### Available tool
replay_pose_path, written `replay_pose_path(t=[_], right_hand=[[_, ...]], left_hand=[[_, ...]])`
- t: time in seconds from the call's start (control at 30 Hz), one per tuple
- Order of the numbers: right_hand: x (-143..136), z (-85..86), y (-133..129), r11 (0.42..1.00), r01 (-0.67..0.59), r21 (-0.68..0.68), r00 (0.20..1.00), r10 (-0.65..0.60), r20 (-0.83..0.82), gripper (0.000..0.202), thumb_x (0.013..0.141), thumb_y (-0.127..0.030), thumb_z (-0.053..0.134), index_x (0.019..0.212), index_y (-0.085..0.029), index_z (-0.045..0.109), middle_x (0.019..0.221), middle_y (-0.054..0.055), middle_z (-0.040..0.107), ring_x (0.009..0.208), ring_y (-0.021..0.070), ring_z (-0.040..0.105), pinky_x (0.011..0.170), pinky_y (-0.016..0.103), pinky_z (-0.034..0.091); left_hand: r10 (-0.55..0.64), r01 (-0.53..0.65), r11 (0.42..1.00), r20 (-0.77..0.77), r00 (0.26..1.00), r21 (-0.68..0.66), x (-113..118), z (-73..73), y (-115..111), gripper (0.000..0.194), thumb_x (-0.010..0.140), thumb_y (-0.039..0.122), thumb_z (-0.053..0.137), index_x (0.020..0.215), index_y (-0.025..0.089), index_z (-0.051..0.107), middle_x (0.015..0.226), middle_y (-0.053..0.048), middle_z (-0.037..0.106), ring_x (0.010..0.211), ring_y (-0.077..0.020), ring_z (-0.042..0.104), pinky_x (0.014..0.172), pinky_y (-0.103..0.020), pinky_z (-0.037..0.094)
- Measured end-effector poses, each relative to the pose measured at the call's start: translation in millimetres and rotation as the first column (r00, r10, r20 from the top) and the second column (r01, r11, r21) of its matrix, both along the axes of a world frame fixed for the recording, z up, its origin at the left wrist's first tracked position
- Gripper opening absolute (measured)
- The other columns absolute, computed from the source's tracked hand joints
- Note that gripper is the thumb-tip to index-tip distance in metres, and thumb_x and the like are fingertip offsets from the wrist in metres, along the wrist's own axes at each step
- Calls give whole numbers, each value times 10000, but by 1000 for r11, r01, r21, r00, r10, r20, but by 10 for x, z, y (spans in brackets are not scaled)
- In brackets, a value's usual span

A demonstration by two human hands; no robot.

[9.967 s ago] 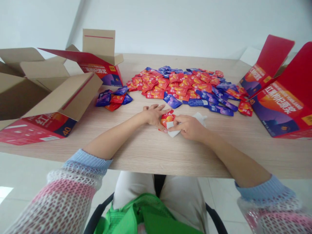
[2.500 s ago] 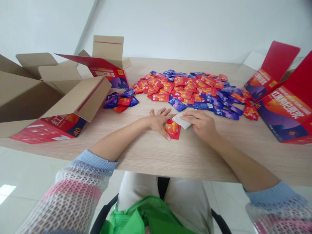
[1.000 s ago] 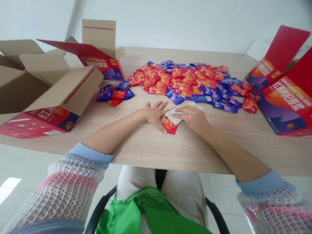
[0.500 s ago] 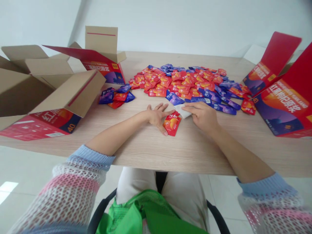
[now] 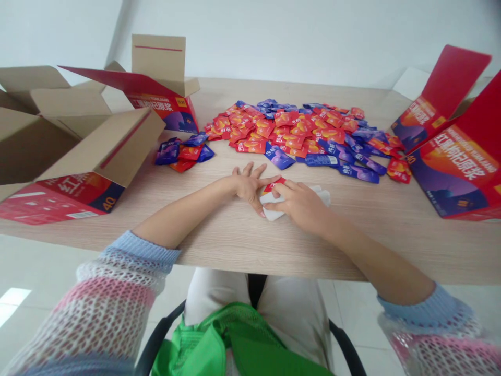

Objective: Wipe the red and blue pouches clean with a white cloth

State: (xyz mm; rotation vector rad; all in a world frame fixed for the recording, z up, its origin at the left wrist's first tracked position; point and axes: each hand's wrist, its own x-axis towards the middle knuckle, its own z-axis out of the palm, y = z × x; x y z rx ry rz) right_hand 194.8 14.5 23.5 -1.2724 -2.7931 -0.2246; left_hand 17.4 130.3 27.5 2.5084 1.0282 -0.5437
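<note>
A red sachet (image 5: 270,187) lies on the table in front of me, mostly covered now. My left hand (image 5: 249,188) rests flat at its left side, fingers spread, with the thumb and index finger against the sachet. Over the sachet, my right hand (image 5: 303,204) presses a folded white cloth (image 5: 272,213) down with its fingers. Part of the cloth sticks out behind that hand. How many sachets lie under the cloth is hidden.
A wide pile of red and purple sachets (image 5: 289,130) spreads beyond my hands. A small cluster of sachets (image 5: 186,152) lies to the left. Open printed cartons stand at left (image 5: 82,196), back left (image 5: 182,115) and right (image 5: 454,172). The table edge (image 5: 250,269) is near my lap.
My right hand has moved left and nearer to me with the white cloth, from beside the red sachet onto it. My left hand stays almost in place. The view has shifted slightly.
</note>
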Motion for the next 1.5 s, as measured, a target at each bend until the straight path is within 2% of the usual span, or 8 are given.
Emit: replay_pose_path(t=[0.13,0.27,0.5,0.7,0.87,1.0,1.1,1.5], right_hand=[[239,8,87,984,-115,-137,988,99,-120,495,870,-35,504,1151,-387,711,1070,62,589,981,224,475,810,352,361],[429,-26,206,986,-67,-152,982,38,-186,517,836,10,490,1057,-377,751,1061,44,609,942,215,480,791,338,358],[426,-165,220,968,236,80,961,-221,-164,441,889,-66,500,1122,-359,735,1064,74,621,938,243,467,738,349,346],[374,-235,233,912,327,249,928,-261,-265,373,930,-115,456,1088,-280,751,1049,87,662,942,261,496,738,392,396],[305,-138,151,941,116,319,878,53,-475,401,949,-101,426,1143,-294,720,1134,28,689,1053,214,552,911,391,450],[164,-223,103,954,-86,286,915,189,-356,331,946,-152,504,1151,-308,712,1153,15,691,1063,208,556,899,376,451],[139,-327,138,951,-141,276,942,215,-259,289,940,-166,530,1102,-302,727,1150,11,688,1066,218,538,895,382,427],[433,-283,458,947,161,278,983,-127,-136,312,947,-174,508,1147,-298,713,1158,56,660,1069,252,474,818,384,354]], left_hand=[[-12,12,1000,-7,1000,-21,-14,23,24,1353,437,687,823,1502,529,2,1573,48,-291,1391,-489,-271,1024,-790,-26],[-30,30,999,-11,999,-26,-22,30,38,1328,474,697,804,1499,526,-23,1570,32,-300,1400,-484,-259,1015,-799,-2],[-33,33,999,-9,999,-10,-33,24,35,1306,487,712,785,1503,523,-13,1578,32,-289,1407,-486,-245,1022,-792,9],[-23,23,999,2,1000,27,-46,-36,8,1270,511,754,742,1521,492,19,1583,5,-281,1412,-468,-251,1034,-774,-17],[-18,16,997,24,1000,70,-41,-82,-57,1245,545,795,691,1549,418,58,1594,-33,-252,1408,-472,-258,1036,-760,-62],[-25,24,995,13,1000,92,-18,-102,-56,1299,519,735,751,1530,463,-18,1599,-7,-238,1414,-486,-234,1028,-780,-22],[-18,18,996,-7,1000,93,-9,-109,-43,1326,502,711,775,1520,481,-43,1596,-2,-248,1418,-488,-223,1021,-791,-7],[-25,25,999,-9,1000,39,-11,-63,-26,1326,492,811,704,1554,401,24,1569,-49,-295,1403,-474,-267,1028,-771,-55]])
